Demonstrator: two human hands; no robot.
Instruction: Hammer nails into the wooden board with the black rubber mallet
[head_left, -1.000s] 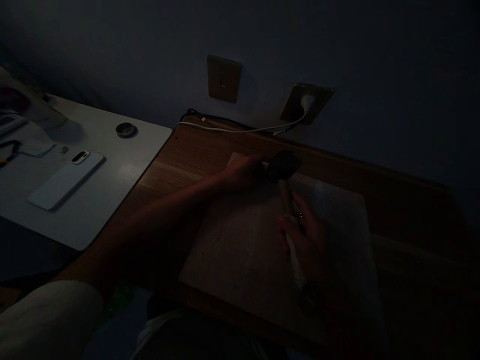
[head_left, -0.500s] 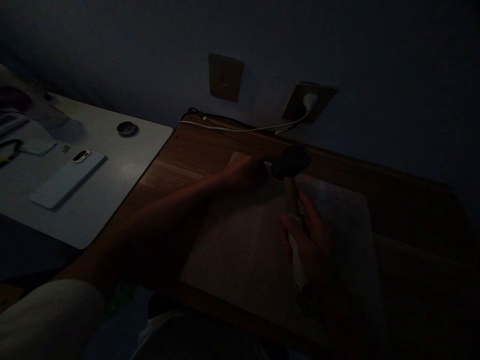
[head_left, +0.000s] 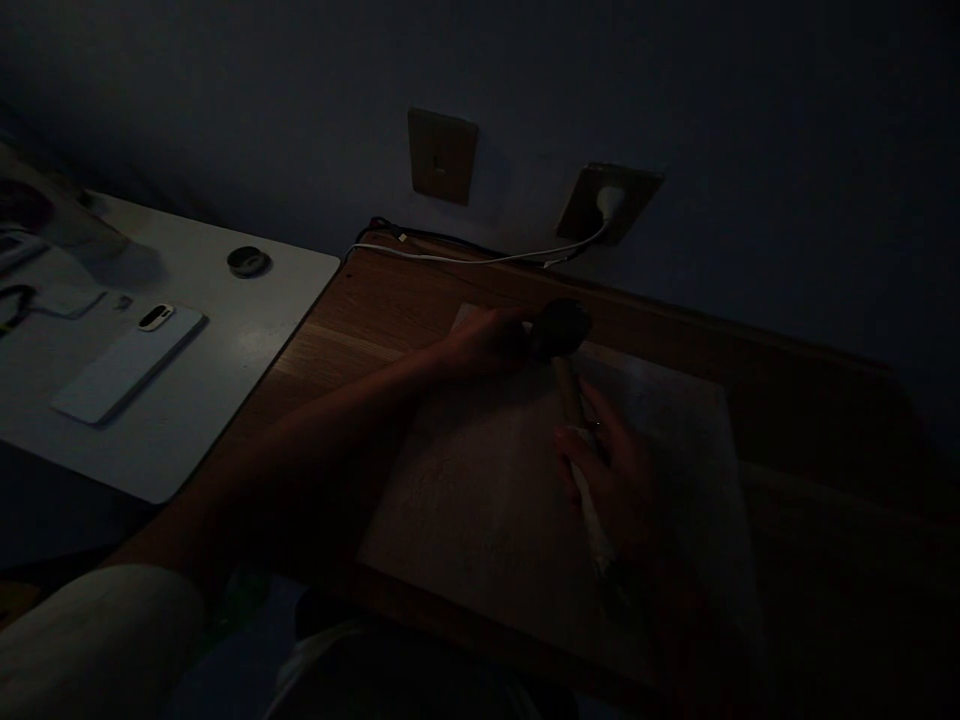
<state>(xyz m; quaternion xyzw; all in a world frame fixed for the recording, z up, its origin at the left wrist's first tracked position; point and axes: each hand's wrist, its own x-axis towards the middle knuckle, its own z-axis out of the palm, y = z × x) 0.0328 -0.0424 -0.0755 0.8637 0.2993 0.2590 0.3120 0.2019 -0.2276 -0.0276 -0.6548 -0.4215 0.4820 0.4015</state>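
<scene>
In the dim light my right hand point(head_left: 611, 465) is wrapped round the handle of a mallet point(head_left: 562, 330). Its head is dark and bulky, on a wooden handle with a pale wrapped grip. My left hand point(head_left: 487, 340) is closed at the far left part of a pale flat board point(head_left: 480, 490). Beside the fingers of that hand is the mallet head, partly covering them. Whatever the left fingers hold is hidden in shadow.
The board lies on a wooden table point(head_left: 337, 330) against the wall. A white table point(head_left: 247, 330) adjoins it, bearing a phone point(head_left: 127, 365) and a small round tin lid point(head_left: 247, 262). A white cable point(head_left: 465, 260) runs to a wall socket point(head_left: 589, 205).
The mallet head has moved left and slightly down, closer to my left hand. My left hand stays in about the same place on the board. The view has shifted slightly.
</scene>
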